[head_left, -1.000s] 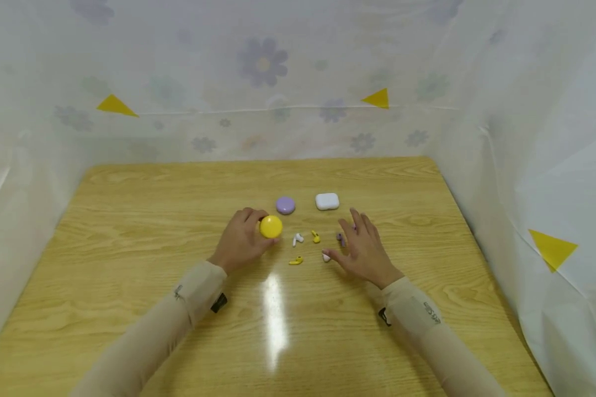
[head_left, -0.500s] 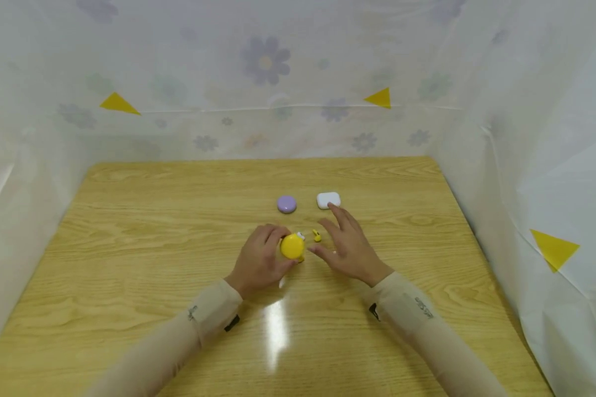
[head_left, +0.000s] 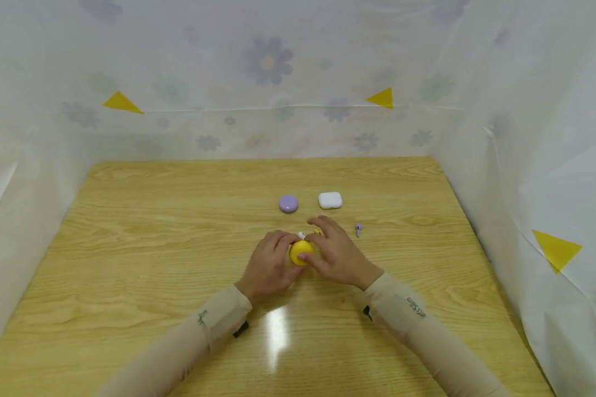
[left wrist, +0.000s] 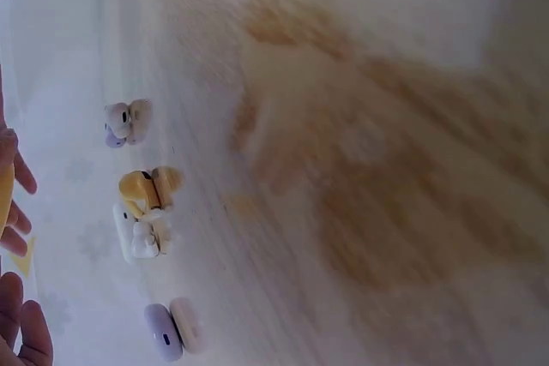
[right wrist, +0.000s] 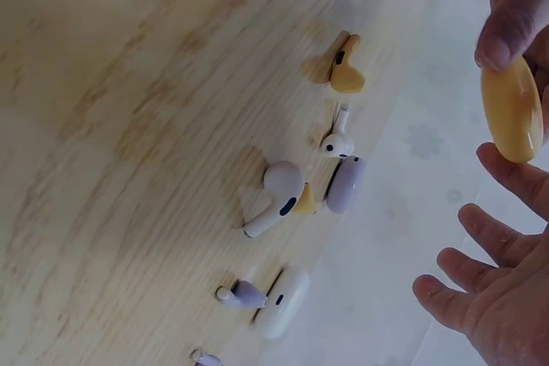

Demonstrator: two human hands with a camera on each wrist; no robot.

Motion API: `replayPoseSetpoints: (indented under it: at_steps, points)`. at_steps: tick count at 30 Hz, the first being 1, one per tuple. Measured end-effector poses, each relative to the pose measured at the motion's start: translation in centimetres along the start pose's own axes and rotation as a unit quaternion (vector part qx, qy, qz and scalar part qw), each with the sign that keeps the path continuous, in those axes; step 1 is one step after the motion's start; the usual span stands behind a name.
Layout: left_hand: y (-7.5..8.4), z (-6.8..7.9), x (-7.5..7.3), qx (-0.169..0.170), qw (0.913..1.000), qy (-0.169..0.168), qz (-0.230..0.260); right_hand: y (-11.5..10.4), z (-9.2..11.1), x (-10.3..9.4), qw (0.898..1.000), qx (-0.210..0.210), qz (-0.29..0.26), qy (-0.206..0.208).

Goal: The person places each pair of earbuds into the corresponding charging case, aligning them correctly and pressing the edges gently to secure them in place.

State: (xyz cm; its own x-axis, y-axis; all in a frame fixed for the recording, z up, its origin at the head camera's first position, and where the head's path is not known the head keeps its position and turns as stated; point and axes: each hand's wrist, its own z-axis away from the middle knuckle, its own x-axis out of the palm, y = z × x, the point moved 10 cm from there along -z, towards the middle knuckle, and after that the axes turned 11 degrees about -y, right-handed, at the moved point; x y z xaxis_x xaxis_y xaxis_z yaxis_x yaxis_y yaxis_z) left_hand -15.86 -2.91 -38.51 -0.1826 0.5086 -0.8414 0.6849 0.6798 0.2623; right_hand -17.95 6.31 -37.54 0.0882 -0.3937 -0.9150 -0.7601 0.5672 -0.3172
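Observation:
My left hand holds a round yellow earbud case just above the table, with its thumb along one side in the right wrist view. Close against it, my right hand lays its thumb on the case's face. Its other fingers are spread and fairly straight, the nearest one touching the case's edge. Beneath the hands lie loose earbuds: a white earbud and a yellow earbud partly hidden, plus a purple earbud to the right. Another yellow earbud shows in the right wrist view.
Behind the hands stand a purple round case and a white case, both closed. The wooden table is bounded by white flower-print sheeting at the back and sides.
My left hand has carried the yellow case rightward and toward the table's front. My right hand has moved left until its thumb meets the case, uncovering the purple earbud.

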Motion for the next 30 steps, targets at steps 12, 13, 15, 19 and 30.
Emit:
replayPoseSetpoints:
  at_steps: [12,13,15,19,30]
  points:
    - [-1.7,0.2,0.5,-0.067,0.9961,-0.008,0.057,0.6,0.2,0.4,0.999,0.018,-0.026,-0.009]
    - [-1.7,0.3,0.5,-0.070,0.9957,-0.007,0.060,0.6,0.2,0.5,0.999,0.019,-0.034,-0.012]
    - [-1.7,0.3,0.8,-0.077,0.9941,-0.013,0.075,0.5,0.0,0.6,0.999,0.022,-0.043,-0.020]
    - [-1.9,0.4,1.4,-0.089,0.9885,-0.043,0.114,0.4,-0.2,0.6,0.998,0.020,-0.047,-0.034]
    - [-2.8,0.3,1.9,-0.089,0.9779,-0.105,0.158,-0.4,-0.7,0.9,0.999,-0.026,-0.004,-0.044]
